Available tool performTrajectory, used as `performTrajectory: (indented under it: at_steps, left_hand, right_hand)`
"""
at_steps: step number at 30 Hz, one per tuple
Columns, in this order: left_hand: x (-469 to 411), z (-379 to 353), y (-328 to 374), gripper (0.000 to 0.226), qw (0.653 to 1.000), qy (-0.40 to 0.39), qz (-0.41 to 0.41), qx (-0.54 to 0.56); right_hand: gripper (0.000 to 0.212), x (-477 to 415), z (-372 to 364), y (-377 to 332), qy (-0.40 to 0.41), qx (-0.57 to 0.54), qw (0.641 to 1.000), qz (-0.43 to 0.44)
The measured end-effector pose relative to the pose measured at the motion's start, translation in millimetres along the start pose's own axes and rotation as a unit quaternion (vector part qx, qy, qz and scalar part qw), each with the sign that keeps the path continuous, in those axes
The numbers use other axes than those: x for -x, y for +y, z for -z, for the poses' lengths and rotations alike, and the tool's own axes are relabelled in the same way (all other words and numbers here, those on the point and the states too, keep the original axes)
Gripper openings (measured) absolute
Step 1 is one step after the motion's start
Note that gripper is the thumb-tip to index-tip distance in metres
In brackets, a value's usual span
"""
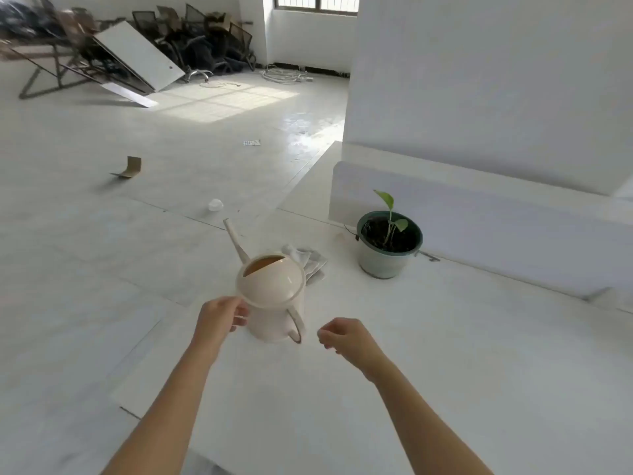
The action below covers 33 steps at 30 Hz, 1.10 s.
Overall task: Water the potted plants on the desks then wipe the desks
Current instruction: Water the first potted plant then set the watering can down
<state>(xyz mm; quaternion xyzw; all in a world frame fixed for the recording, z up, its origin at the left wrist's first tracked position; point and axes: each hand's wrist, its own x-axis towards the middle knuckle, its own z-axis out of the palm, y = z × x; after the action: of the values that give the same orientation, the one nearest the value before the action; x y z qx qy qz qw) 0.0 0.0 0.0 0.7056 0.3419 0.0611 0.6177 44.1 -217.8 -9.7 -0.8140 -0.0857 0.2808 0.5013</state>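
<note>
Folded brown cardboard scrap (127, 167): on the pale tiled floor, far left.
Your left hand (222, 315): pinching the rim of the smooth cream plastic watering can (274, 296), which has a long spout and sits on the white matte desk (445, 371).
Small floor label (251, 142): print too small to read.
Crumpled grey-white cloth (310, 264): behind the can, partly hidden.
Your right hand (344, 334): loosely curled, empty, just beside the loop handle.
Round green plastic pot (387, 258): dark soil and a thin seedling, on the desk at right.

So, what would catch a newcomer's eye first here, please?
First, the cream plastic watering can on the white desk, its rim gripped by the left hand, the right hand loosely curled beside its handle. Right of it stands a green pot holding a small leafy seedling.
</note>
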Motion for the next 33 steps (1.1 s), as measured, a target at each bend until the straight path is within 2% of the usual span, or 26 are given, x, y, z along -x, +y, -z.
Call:
performTrajectory:
  at_steps: [2, 5, 10, 15, 18, 21, 25, 30, 33]
  left_hand:
    - [-21.9, 8.0, 1.6, 0.024, 0.999, 0.045, -0.004, 0.011]
    - [-58.9, 13.8, 4.3, 0.02, 0.997, 0.07, 0.009, 0.032]
    - [-101.9, 4.2, 14.8, 0.013, 0.996, 0.027, 0.035, 0.078]
    - [-129.4, -9.6, 13.0, 0.043, 0.986, -0.028, 0.08, 0.141]
    - [-138.9, -13.3, 15.7, 0.034, 0.982, -0.042, 0.085, 0.162]
    - [-147.8, -16.1, 14.1, 0.026, 0.981, -0.034, 0.084, 0.173]
    - [-148.5, -22.4, 15.6, 0.026, 0.974, -0.037, 0.083, 0.207]
    - [-129.7, -39.2, 16.7, 0.036, 0.972, -0.04, 0.066, 0.222]
    - [-108.3, -56.7, 22.5, 0.028, 0.969, -0.068, 0.033, 0.234]
  right_hand:
    - [0.01, -13.5, -12.5, -9.8, 0.025, 0.009, 1.0, -0.005]
    - [0.023, -30.9, -30.5, -19.6, 0.058, 0.013, 0.998, -0.028]
    - [0.031, -47.4, -47.6, -18.5, 0.092, 0.003, 0.993, -0.071]
    - [0.028, -54.7, -53.5, -20.1, 0.082, -0.085, 0.988, -0.101]
    - [0.021, -56.1, -52.2, -23.6, 0.074, -0.136, 0.983, -0.096]
    - [0.028, -55.3, -51.7, -26.5, 0.064, -0.17, 0.978, -0.099]
    - [0.041, -52.7, -52.4, -32.6, 0.042, -0.145, 0.983, -0.101]
    - [0.041, -41.4, -33.4, -26.8, 0.112, -0.152, 0.978, -0.091]
    - [0.038, -23.5, -10.3, -16.7, 0.146, -0.144, 0.975, -0.085]
